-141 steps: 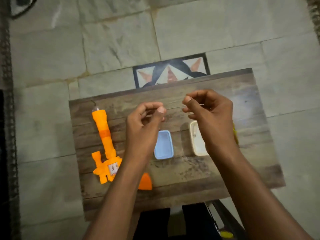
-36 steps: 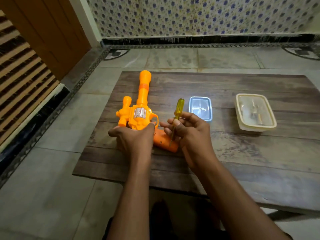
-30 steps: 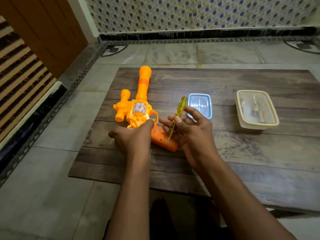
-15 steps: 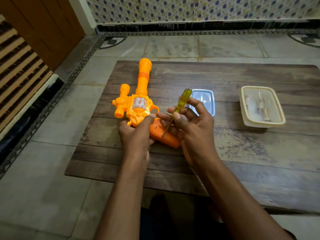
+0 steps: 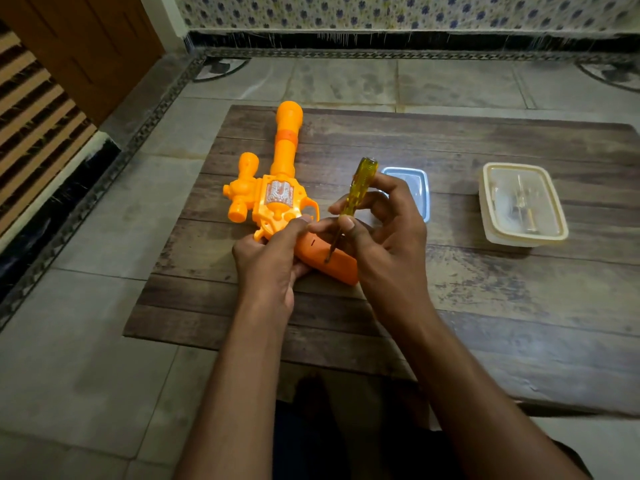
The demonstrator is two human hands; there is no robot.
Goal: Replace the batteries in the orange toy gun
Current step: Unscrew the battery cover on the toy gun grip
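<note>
The orange toy gun (image 5: 277, 195) lies flat on the wooden table (image 5: 485, 306), barrel pointing away from me, its darker orange handle toward me. My left hand (image 5: 270, 261) grips the gun where body meets handle, thumb on top. My right hand (image 5: 384, 233) pinches a screwdriver (image 5: 356, 188) with a clear yellow handle. Its metal tip rests on the flat side of the handle, beside a small slot.
A small blue tray (image 5: 420, 188) sits just behind my right hand. A cream plastic box (image 5: 523, 206) with small parts inside stands on the table's right side. Tiled floor surrounds the table, with a wooden door (image 5: 86, 39) at far left.
Since the earliest frame my hands have taken up the gun and screwdriver. In the last second the screwdriver tilted more upright and its tip came down onto the gun handle.
</note>
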